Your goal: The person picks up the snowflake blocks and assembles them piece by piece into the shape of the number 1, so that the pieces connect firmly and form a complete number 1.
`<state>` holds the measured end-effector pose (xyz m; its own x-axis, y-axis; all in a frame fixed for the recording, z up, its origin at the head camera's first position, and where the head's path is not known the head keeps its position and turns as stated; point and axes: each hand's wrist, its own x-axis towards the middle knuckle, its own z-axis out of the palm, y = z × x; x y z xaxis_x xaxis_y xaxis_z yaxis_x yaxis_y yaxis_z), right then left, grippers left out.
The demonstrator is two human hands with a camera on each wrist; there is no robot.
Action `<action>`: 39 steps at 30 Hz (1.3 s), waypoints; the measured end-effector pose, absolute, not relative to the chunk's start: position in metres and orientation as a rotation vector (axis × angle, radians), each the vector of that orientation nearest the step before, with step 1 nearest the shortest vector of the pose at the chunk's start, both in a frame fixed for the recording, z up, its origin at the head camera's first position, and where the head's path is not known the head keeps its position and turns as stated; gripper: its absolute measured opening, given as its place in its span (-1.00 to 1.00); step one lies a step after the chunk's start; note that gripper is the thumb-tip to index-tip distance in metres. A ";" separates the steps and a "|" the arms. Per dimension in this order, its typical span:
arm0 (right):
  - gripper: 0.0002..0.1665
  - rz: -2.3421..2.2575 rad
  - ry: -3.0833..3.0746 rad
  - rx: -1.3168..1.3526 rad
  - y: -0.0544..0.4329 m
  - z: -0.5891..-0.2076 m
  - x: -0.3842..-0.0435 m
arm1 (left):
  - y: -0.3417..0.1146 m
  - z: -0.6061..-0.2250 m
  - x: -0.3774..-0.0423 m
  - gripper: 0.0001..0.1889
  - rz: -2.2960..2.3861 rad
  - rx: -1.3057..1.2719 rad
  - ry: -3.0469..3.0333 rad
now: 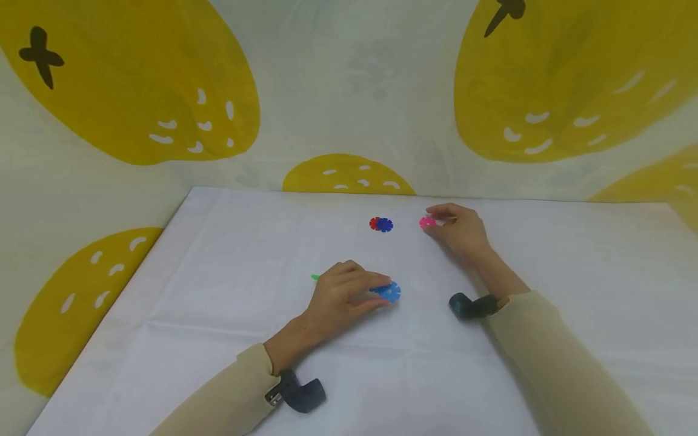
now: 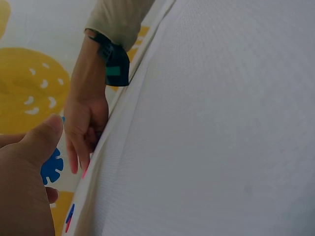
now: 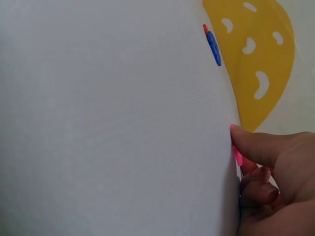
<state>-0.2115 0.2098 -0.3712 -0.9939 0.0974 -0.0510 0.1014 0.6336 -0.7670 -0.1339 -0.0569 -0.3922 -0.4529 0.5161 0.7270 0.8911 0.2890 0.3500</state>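
In the head view, my left hand (image 1: 340, 297) holds a light blue notched plastic disc (image 1: 391, 292) between thumb and fingers, above the white table. A darker blue part shows beside it, partly hidden by the fingers. Beyond the knuckles pokes a small green piece (image 1: 314, 277); the hand covers the rest. Farther back, my right hand (image 1: 463, 233) has its thumb and a finger around a pink notched disc (image 1: 427, 223) low at the table. The right wrist view shows the thumb against this pink disc (image 3: 238, 156).
A dark blue disc (image 1: 385, 224) overlaps a red disc (image 1: 373, 224) near the table's back edge, left of my right hand. Behind the white table (image 1: 218, 272) rises a pale cloth (image 1: 354, 91) with large yellow fruit prints. Dark wrist devices (image 1: 302, 393) stick out from both sleeves.
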 end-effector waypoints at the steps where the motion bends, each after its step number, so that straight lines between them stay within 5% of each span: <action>1: -0.54 -1.333 2.840 0.162 0.210 -0.371 -0.212 | -0.057 -0.392 -0.134 -0.59 -1.029 -1.256 -2.083; 39: -0.52 -1.353 2.700 0.016 0.219 -0.352 -0.183 | -0.055 -0.392 -0.134 -0.62 -1.013 -1.259 -2.057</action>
